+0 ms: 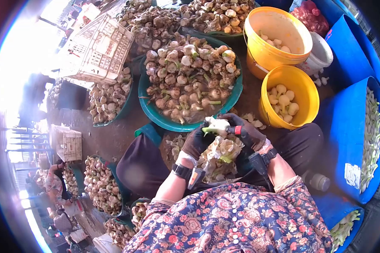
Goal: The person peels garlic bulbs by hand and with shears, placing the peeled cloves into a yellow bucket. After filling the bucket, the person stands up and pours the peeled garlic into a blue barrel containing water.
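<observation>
The left hand (198,142) closes its fingers on a pale bulb (218,125) with a green stem, held above the peelings (220,154) in the lap. The right hand (250,134) curls its fingers around a dark item with a red band (237,130), right against the bulb. Just beyond the hands is a green tub (237,93) of unpeeled bulbs in murky water; a yellow bucket (310,99) holding peeled bulbs (283,101) stands near the right hand.

Brown, dirty floor (103,139); white glare (25,59) along left.
</observation>
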Demonstrator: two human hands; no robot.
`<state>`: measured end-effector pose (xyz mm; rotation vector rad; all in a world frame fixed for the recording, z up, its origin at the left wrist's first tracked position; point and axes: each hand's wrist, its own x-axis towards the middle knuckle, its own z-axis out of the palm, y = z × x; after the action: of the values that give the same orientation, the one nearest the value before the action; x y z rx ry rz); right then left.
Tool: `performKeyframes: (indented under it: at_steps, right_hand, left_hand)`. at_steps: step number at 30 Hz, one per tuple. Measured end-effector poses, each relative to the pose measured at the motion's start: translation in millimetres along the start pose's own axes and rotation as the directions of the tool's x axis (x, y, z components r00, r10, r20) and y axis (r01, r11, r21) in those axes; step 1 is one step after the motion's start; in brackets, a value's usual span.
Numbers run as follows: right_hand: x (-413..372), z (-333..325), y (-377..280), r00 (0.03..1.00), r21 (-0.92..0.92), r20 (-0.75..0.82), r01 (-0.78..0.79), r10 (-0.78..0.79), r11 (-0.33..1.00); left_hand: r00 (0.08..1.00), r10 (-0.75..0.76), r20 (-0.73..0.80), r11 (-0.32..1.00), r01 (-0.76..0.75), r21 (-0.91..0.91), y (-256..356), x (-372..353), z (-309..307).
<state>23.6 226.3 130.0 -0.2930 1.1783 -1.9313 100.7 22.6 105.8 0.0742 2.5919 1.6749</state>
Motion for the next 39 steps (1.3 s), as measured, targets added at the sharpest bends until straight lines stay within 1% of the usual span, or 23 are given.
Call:
performKeyframes:
  at_steps: [1, 2, 3, 4, 6, 7, 8, 9, 11, 12, 14, 16, 17, 18, 20, 22, 23, 24, 26, 30, 35, 38, 39]
  right_hand:
    - [6, -2, 11, 0.999, -0.061, -0.013, 0.034, -0.035, 0.998]
    - [6, -4, 18, 0.985, -0.421, -0.011, 0.151, -0.171, 0.894]
    - [5, 3, 17, 0.955, -0.72, 0.04, 0.233, -0.295, 0.654]
    - [5, 14, 11, 0.912, -0.911, 0.132, 0.267, -0.389, 0.314]
    - [4, 27, 7, 0.865, -0.954, 0.116, 0.233, -0.489, 0.186]
    - [5, 26, 6, 0.863, -0.962, 0.091, 0.205, -0.498, 0.179]
    - [6, 26, 7, 0.859, -0.969, 0.067, 0.177, -0.507, 0.172]
    - [8, 27, 11, 0.765, -0.939, -0.003, 0.22, -0.643, 0.266]
    - [16, 5, 28, 0.805, -0.47, -0.414, 0.211, -0.425, 0.857]
    - [19, 4, 24, 0.823, -0.104, -0.526, 0.189, -0.215, 0.976]
    - [15, -1, 15, 0.806, 0.039, -0.588, 0.119, -0.074, 0.992]
    - [10, -13, 14, 0.776, 0.095, -0.631, 0.047, 0.024, 0.994]
    - [11, -15, 14, 0.755, 0.026, -0.655, 0.02, 0.002, 0.999]
    - [11, -15, 13, 0.786, 0.034, -0.618, 0.03, -0.002, 0.999]
    - [8, -8, 7, 0.843, 0.057, -0.538, 0.042, -0.005, 0.998]
    - [6, 0, -4, 0.896, -0.06, -0.443, -0.024, -0.005, 0.998]
    - [5, 4, -6, 0.921, -0.121, -0.389, -0.057, 0.005, 0.991]
    - [6, 6, -7, 0.939, -0.109, -0.345, -0.041, 0.001, 0.993]
    - [5, 8, -6, 0.965, -0.081, -0.26, -0.005, -0.016, 0.997]
    - [2, -6, -1, 0.987, -0.197, -0.162, -0.02, -0.013, 0.98]
    - [13, -17, 21, 0.9, -0.054, -0.43, -0.106, 0.072, 0.993]
    - [16, -29, 31, 0.803, 0.054, -0.59, -0.067, 0.086, 0.996]
    - [16, -29, 27, 0.793, 0.073, -0.6, -0.085, 0.111, 0.994]
  left_hand:
    - [0.996, -0.082, -0.02, 0.99, 0.079, -0.115, 3, 0, 1]
    - [0.986, -0.166, -0.031, 0.961, 0.154, -0.23, 5, 0, 2]
    - [0.98, -0.194, -0.036, 0.926, 0.171, -0.337, -7, 0, 6]
    - [0.991, -0.102, -0.081, 0.982, 0.088, -0.166, -5, 0, 4]
    - [0.989, 0.101, -0.112, 0.978, -0.078, 0.193, 1, 1, 0]
    - [0.978, -0.169, -0.123, 0.978, 0.15, -0.147, 15, 5, -4]
    - [0.907, -0.418, -0.046, 0.814, 0.351, -0.463, 30, 9, -8]
    - [0.788, -0.605, 0.11, 0.514, 0.493, -0.702, 38, 11, -10]
    - [0.949, -0.317, 0.007, 0.823, 0.278, -0.495, 37, 4, -6]
    - [0.989, -0.149, -0.009, 0.92, 0.136, -0.367, 38, -1, -4]
    - [0.988, -0.011, 0.155, 1.0, 0.013, -0.013, 45, -12, -6]
    - [0.857, 0.024, 0.515, 0.991, -0.089, 0.101, 30, -27, -1]
    - [0.761, -0.179, 0.624, 0.956, -0.016, 0.294, 18, -35, 5]
    - [0.699, -0.307, 0.646, 0.881, -0.049, 0.471, 22, -38, 2]
    - [0.793, -0.376, 0.48, 0.8, 0.017, 0.6, 46, -29, -4]
    - [0.973, -0.203, 0.108, 0.979, 0.198, 0.052, 45, -17, 1]
    - [0.955, -0.296, 0.028, 0.936, 0.295, -0.193, 48, -5, -1]
    - [0.964, -0.261, -0.05, 0.842, 0.203, -0.5, 47, 5, 0]
    - [0.946, -0.315, 0.077, 0.818, 0.312, -0.484, 46, 14, -10]
    - [0.937, -0.324, 0.129, 0.833, 0.348, -0.431, 35, 15, -9]
    - [0.948, -0.305, -0.09, 0.929, 0.276, -0.246, 52, 6, 1]
    - [0.996, 0.033, 0.082, 0.999, -0.029, -0.046, 59, -15, 7]
    - [0.966, -0.014, 0.257, 0.998, -0.002, 0.06, 65, -20, 4]
